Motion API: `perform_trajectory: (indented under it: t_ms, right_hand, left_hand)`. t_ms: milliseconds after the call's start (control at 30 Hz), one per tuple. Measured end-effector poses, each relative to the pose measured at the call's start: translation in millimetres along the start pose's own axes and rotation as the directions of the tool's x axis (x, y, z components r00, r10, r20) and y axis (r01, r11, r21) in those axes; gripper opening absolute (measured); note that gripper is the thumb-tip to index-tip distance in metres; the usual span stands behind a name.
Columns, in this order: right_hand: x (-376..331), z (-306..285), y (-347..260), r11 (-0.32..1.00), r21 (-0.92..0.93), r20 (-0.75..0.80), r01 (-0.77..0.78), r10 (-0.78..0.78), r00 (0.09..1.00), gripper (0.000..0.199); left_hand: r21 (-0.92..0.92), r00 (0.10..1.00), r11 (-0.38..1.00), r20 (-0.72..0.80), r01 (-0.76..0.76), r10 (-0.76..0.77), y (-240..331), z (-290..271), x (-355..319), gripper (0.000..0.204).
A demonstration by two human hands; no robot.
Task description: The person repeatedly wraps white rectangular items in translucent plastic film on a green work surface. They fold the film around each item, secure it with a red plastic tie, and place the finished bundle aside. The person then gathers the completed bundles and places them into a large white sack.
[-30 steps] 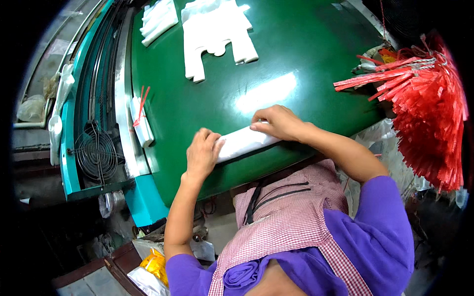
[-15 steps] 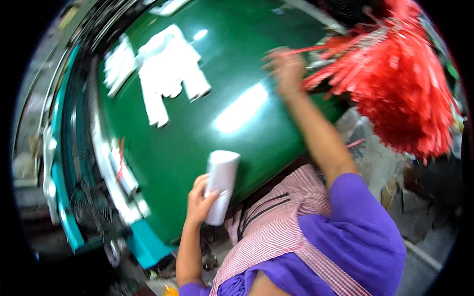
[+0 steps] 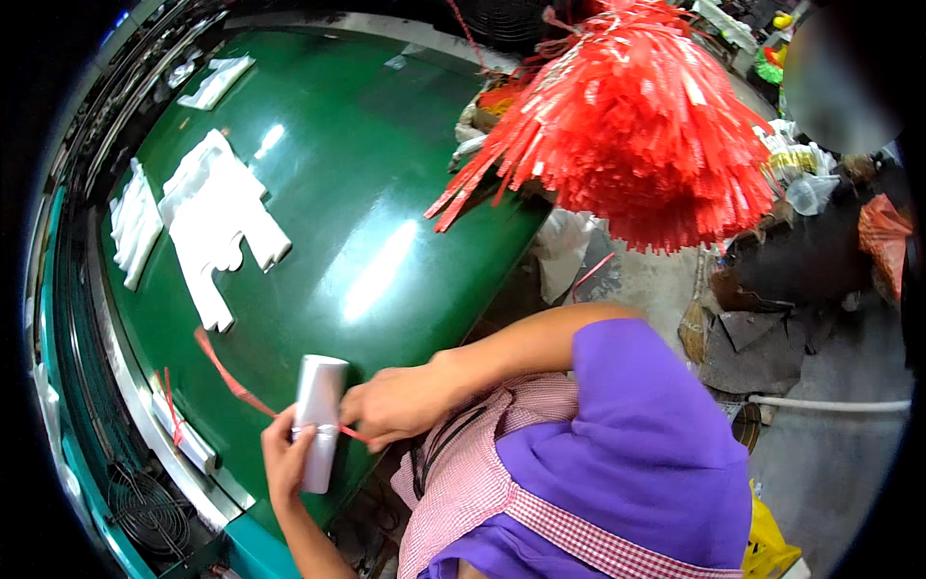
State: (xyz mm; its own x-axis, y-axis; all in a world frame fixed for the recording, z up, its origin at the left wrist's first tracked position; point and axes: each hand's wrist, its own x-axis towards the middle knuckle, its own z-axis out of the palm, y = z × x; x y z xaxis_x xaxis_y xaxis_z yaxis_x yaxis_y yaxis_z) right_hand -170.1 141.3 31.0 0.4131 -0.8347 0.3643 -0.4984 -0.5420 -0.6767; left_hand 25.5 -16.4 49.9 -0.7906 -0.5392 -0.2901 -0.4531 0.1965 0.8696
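My left hand [image 3: 283, 457] is closed around a folded bundle of white plastic bags [image 3: 321, 386], held upright at the near edge of the green table. A red plastic strip [image 3: 231, 378] runs across the bundle's middle; its loose end sticks out to the left. My right hand [image 3: 397, 401], fingers pinched, grips the strip's other end close to the bundle's right side. Farther off on the table lie a spread pile of white plastic bags [image 3: 207, 207] and a smaller stack [image 3: 135, 224] to its left.
A big bunch of red strips [image 3: 646, 125] hangs at the table's right side. Another white bundle [image 3: 183, 429] with a red tie lies on the left metal edge. One more white bag [image 3: 217, 82] rests at the far left. A white pipe [image 3: 830, 405] crosses the floor at right.
My right hand has come from the red bunch down to the bundle, bringing a red strip that now crosses it. My left hand still holds the bundle. The view has swung to the right.
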Motion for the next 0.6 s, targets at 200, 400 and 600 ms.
perform_trajectory:
  t_ms: [200,400,600]
  right_hand:
    - [41.9,2.2,47.5,0.291,0.907,0.078,-0.303,0.593,0.801,0.023]
    - [31.2,18.4,26.1,0.962,-0.227,-0.030,-0.150,0.147,0.989,0.013]
    - [33.6,22.7,7.7,0.988,-0.089,-0.126,-0.125,0.113,0.985,0.016]
  left_hand:
    - [0.270,0.917,0.923,-0.216,-0.274,0.335,-15.6,50.4,11.8,0.050]
    - [-0.343,0.938,0.906,-0.318,-0.246,0.135,-51.9,40.6,5.3,0.014]
    - [-0.179,0.929,0.959,-0.339,-0.220,0.150,-45.3,46.9,13.5,0.008]
